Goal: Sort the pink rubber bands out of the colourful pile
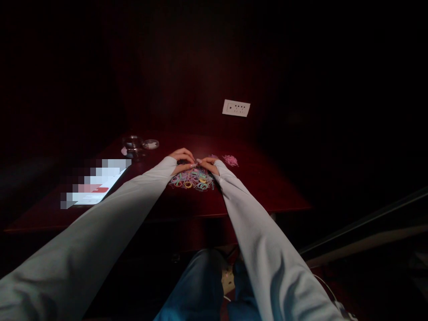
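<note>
Dark red table (261,189) spreading beneath everything. Lit-screen device (113,177) lying at left. Multicoloured elastic-band pile (192,182) lying around table's middle, under hands. Left hand (182,160) and right hand (209,166) nearly meeting, fingers curling inward; cannot tell whether gripping bands. Clear jar (133,142) standing beyond device. Pink heap (230,160) lying just beside right hand.

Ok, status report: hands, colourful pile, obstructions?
Left hand and right hand at multicoloured pile of small loops. Grips unclear. Separate pink heap rightward; nothing visibly blocking.

Left hand (181,158), right hand (210,166) at bands (189,183) (multicoloured)
</note>
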The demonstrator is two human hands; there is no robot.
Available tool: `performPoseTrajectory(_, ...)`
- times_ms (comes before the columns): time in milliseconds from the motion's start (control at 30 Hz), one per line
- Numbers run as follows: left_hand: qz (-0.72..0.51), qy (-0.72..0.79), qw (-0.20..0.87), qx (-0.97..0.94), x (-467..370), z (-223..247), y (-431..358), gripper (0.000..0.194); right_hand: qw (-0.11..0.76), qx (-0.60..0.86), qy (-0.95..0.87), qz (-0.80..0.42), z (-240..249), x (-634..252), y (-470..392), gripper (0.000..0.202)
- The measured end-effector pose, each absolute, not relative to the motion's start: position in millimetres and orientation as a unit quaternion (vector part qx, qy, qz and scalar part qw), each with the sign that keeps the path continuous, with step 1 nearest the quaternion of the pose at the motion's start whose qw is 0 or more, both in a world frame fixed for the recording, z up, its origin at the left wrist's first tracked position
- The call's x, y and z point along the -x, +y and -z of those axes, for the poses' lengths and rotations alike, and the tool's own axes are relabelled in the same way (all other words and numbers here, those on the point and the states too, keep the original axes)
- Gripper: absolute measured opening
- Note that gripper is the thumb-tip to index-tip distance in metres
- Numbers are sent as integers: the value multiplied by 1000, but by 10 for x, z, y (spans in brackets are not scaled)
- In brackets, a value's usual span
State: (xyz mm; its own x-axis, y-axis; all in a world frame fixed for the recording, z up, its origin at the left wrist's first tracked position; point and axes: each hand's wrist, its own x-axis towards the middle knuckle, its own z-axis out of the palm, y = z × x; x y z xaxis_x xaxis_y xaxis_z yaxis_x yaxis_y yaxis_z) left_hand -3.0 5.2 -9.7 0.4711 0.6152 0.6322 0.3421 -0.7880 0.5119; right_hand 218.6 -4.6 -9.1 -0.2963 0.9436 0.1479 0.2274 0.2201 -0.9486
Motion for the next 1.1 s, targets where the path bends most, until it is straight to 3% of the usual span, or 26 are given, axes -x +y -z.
performPoseTrajectory(533, -432, 315, 148, -832, 32, 89, 3, 24, 456, 425, -649, -435, 131, -2208, 20, 48)
performPoseTrajectory(633, -428, 309, 147, -836, 31, 95, 17, 22, 497, 463, -639, -361, 136, -2266, 87, 47)
performPoseTrajectory(733, -425, 302, 148, -840, 37, 99, 41, 20, 532, 557, -606, -196, 104, -2362, 101, 41)
performPoseTrajectory(833, -423, 298, 149, -843, 49, 108, 60, 19, 491, 656, -568, -78, 66, -2437, 82, 37)
performPoseTrajectory(1100, -417, 309, 148, -842, 63, 139, 81, 19, 333, 714, -616, -18, 41, -2410, 174, 36)
